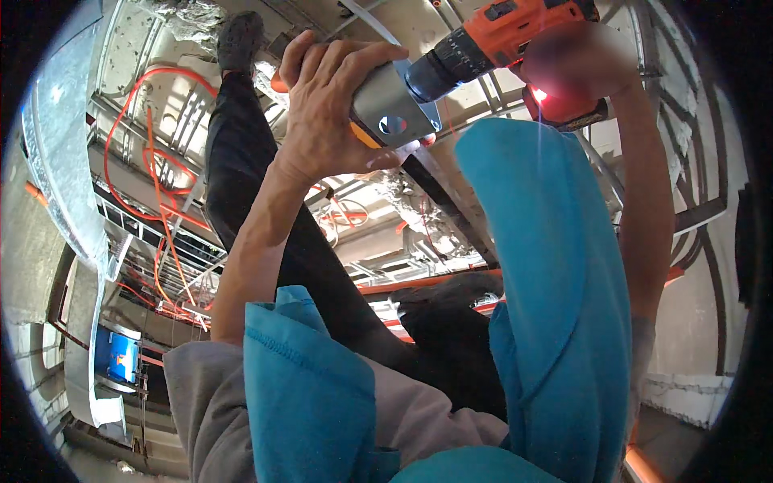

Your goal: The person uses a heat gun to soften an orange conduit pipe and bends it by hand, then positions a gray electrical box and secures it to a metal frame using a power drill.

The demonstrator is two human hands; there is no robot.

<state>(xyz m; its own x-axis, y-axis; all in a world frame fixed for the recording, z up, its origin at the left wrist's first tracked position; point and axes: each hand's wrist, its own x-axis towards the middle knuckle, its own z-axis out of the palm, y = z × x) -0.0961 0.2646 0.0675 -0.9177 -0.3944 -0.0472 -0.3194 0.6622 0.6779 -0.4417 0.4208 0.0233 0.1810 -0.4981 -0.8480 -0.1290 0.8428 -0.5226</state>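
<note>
My left hand (318, 109) is wrapped round a grey metal bracket (394, 105) that has a round hole in its face. A yellow edge shows along the underside of this piece, and I cannot make out what it belongs to. In my right hand (584, 64), which is smeared, is a red cordless drill (511, 32) with a black chuck (443, 64). The chuck points left and meets the bracket's right side; whether a bit is in the metal is hidden. A red light glows near the drill's grip.
Orange conduit (121, 145) loops over metal framing at the left. My black-trousered leg (241, 153) stretches to a dark shoe (240, 40). Teal cloth (547, 233) hangs between my arms. A curved metal strip (68, 185) runs down the left side.
</note>
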